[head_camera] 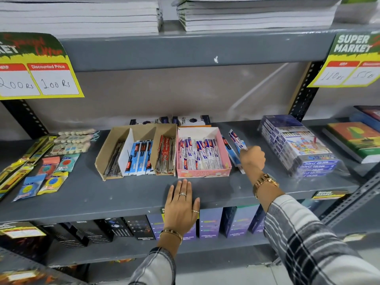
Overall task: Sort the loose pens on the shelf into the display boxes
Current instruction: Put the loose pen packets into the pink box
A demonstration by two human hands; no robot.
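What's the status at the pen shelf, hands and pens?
Right hand shut on packaged pen. Left hand flat on shelf. Loose pens lie beside pink box. Path clear.

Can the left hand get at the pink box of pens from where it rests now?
Probably yes: the left hand lies flat on the shelf just in front of the pink box, with nothing between them.

Single head-worn wide-angle camera, looking forward and down at a grey shelf (131, 194) from close range, standing height. It is facing the shelf's back panel squarely, taking in the upper shelf edge above, a lower tier below, and both forearms reaching in from the bottom.
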